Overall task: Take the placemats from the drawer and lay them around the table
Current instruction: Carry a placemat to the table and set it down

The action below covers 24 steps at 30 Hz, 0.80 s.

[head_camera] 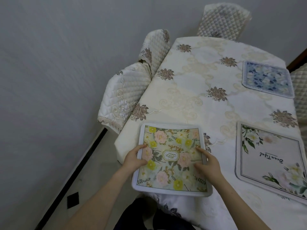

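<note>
You are standing at a table (191,100) that is wearing a cream tablecloth (199,77) with embroidered brownish flowers and pale scroll patterns. Quilted cream chair covers are showing around it: two chairs (129,87) are sitting at the left edge, one chair (222,22) at the far end, and part of another at the right edge. A plain grey wall (58,55) is running along the left, and a pale floor (93,183) with a dark strip and one small black diamond tile is lying below it.

Three placemats are lying on the cloth. The yellow and pink floral placemat (171,160), with the word GARDEN in an oval at its centre, is lying at the near edge directly in front of you, and its near corner is seeming to reach just past the table edge. A white floral placemat (269,160) with script lettering is lying just to its right, apart from it. A blue floral placemat (267,78) is lying far away near the right edge.

Your left hand (134,159) is resting on the left border of the GARDEN mat, with the thumb and forefinger spread and lying flat on it. Your right hand (207,166) is resting on the right border, with the fingers relaxed and touching the surface. Neither hand is curling around the mat.
</note>
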Motion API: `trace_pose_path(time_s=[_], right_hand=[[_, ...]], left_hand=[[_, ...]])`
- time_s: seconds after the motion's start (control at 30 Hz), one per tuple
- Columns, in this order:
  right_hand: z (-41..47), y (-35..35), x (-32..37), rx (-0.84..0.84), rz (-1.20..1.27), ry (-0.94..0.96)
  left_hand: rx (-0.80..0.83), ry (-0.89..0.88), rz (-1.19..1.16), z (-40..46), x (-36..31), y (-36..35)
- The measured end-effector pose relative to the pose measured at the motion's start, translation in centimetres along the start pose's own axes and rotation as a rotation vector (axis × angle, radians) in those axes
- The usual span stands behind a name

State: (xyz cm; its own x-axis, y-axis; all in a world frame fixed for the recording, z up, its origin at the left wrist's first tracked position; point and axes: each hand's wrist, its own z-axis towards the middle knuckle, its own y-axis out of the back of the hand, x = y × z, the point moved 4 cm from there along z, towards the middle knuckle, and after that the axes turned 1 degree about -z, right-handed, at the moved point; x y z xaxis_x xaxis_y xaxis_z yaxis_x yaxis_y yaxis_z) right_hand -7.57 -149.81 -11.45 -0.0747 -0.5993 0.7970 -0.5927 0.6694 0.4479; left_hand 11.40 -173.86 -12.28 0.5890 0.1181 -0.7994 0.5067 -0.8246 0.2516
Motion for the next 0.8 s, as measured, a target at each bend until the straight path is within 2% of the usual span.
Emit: trace_pose_path(time_s=[0.27, 0.47, 0.67, 0.8], right_hand=[[0.1, 2.0, 4.3, -0.027, 0.082, 0.097], [-0.9, 2.1, 9.1, -0.054, 0.153, 0.130], [-3.6, -0.9, 14.0, -0.096, 0.214, 0.161], [-6.0, -5.3, 16.8, -0.119, 0.242, 0.188]], left_hand=[[-0.100, -0.144, -0.101, -2.0, -3.6, 1.0], [-0.163, -0.211, -0.174, -3.0, -7.2, 4.5], [-0.139, -0.258, -0.199, -4.1, -9.8, 10.6], [-0.109, -0.289, -0.178, -5.0, -9.1, 16.3]])
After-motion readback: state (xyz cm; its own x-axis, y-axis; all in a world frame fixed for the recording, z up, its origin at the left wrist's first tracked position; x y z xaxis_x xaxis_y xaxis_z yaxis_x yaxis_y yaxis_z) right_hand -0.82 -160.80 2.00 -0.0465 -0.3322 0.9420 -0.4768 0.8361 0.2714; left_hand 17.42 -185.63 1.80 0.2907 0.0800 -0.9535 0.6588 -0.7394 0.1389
